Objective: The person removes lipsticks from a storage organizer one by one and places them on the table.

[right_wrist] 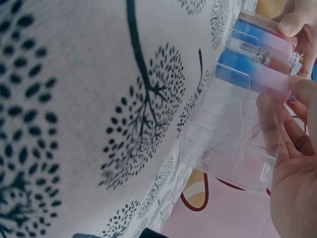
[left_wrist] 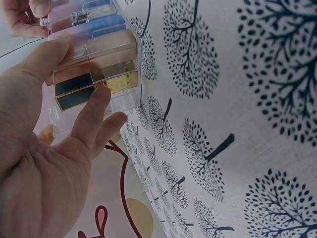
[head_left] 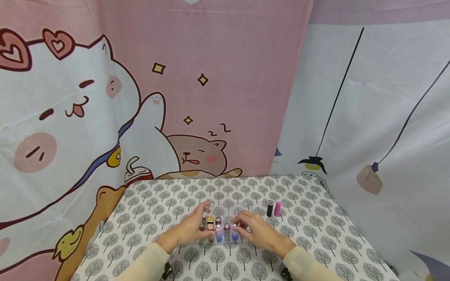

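Note:
A clear plastic lipstick organizer (head_left: 227, 211) stands on the table, with several lipstick tubes in its left and middle compartments. My left hand (head_left: 190, 227) grips its left side, thumb at the near wall and fingers along the end. Near those fingers, black-and-gold tubes (left_wrist: 119, 83) show through the wall. My right hand (head_left: 259, 231) pinches the top of a blue-and-pink tube (right_wrist: 267, 79) that sits in a compartment. Another blue-and-pink tube (right_wrist: 270, 42) is close by, toward the left hand. The compartments (right_wrist: 218, 134) on the right side hold no tubes.
Right of the organizer, a black tube with a clear top (head_left: 270, 208) and a bright pink tube (head_left: 277, 209) stand on the tree-print tablecloth (head_left: 151, 210). Behind the table hangs a pink cartoon curtain (head_left: 246, 97), with a pale one (head_left: 386, 97) on the right.

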The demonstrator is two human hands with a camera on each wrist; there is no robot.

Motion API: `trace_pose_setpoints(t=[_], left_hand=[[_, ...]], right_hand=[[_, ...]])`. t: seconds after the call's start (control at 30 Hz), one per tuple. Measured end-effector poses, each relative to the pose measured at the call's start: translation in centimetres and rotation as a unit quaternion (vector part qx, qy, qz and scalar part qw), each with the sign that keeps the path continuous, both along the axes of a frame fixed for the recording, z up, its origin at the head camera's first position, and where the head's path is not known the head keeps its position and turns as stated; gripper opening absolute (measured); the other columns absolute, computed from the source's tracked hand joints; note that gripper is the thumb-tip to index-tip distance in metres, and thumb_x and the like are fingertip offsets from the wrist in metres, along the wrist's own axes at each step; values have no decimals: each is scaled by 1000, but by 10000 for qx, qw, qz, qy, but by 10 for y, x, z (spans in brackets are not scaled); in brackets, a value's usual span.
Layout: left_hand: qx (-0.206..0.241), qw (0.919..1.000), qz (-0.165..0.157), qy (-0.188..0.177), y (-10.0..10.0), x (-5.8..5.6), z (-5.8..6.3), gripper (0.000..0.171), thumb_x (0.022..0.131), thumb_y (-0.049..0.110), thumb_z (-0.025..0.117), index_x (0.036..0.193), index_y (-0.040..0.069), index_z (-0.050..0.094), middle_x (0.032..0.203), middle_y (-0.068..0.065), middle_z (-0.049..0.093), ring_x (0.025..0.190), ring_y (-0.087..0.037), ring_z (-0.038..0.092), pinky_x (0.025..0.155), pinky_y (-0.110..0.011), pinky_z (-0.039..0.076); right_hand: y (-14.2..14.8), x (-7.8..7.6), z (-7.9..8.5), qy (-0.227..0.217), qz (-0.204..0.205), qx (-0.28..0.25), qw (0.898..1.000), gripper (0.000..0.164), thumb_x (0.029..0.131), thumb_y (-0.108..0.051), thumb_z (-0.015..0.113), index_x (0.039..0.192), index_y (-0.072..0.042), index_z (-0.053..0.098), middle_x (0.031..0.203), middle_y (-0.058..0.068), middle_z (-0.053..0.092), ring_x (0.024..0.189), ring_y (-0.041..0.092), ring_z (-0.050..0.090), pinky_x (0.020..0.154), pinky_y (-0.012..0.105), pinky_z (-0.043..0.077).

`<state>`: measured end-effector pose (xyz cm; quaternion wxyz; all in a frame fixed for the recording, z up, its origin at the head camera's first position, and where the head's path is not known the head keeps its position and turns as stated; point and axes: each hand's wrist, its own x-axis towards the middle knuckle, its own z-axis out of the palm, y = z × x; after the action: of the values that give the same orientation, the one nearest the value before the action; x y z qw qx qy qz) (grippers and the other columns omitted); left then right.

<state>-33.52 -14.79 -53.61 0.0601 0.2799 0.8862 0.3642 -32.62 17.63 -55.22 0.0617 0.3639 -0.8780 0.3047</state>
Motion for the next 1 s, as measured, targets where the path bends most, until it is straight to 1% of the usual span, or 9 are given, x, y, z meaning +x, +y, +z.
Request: trace_pose_setpoints(t=[0.33,0.6,0.8,0.9,1.0], left_hand=[[25,10000,-10,-37,-1,0,-2,115,98,33,96,183,15,22,168,-27,57,128,-32,75,111,-53,70],[74,9999,-70,-38,-1,-3,-3,113,99,33,95,183,16,21,169,-26,55,126,-28,75,104,-40,72],[83,9999,-100,-38,0,-3,-2,111,101,31,94,183,14,21,168,-27,55,123,-28,76,101,-36,72],[31,10000,-55,-16,0,-3,-2,112,100,32,95,182,14,21,168,-26,56,123,-28,76,103,-40,72],[12,10000,-22,-10,-1,-2,-2,114,98,33,96,182,15,22,168,-26,57,128,-31,76,111,-48,70]], right_hand=[[-1,1,1,-7,-118,-7,9999,23,112,-24,79,133,-16,80,125,-4,82,101,-5,71,91,19,69],[1,1,6,132,-113,-61,9998,22,112,-24,79,132,-16,81,123,-5,82,100,-4,72,90,20,69],[4,1,10,214,-192,-99,9995,22,111,-24,80,132,-16,80,122,-5,83,101,-3,73,90,21,70],[5,0,10,297,-135,-140,9994,22,111,-23,81,132,-15,80,122,-4,83,100,-3,73,89,20,70],[5,1,10,319,-98,-163,9993,22,111,-22,81,132,-15,80,122,-5,83,100,-3,73,89,19,69]])
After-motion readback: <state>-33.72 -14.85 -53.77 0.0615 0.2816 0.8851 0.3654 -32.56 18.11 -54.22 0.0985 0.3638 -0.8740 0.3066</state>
